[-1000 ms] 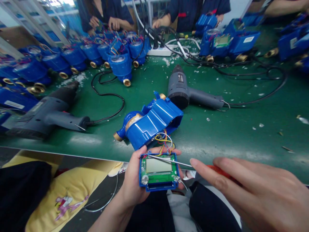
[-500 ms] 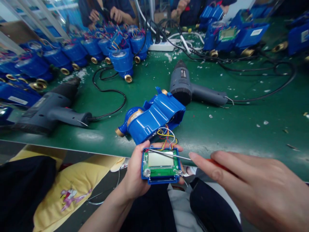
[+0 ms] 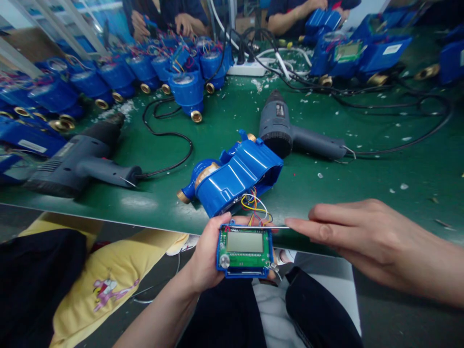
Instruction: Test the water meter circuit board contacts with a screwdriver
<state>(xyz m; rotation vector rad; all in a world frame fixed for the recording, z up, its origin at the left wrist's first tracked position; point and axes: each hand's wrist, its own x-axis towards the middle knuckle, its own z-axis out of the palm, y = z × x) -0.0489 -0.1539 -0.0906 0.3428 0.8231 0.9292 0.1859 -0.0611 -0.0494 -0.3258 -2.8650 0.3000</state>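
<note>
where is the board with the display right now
In the head view, the display board is below centre, held in the left hand, just below the blue meter.

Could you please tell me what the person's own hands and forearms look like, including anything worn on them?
The left hand and right hand are both bare, with no gloves. The left forearm and right forearm show no sleeve as far as the picture reaches, and no watch or bracelet is visible.
</note>
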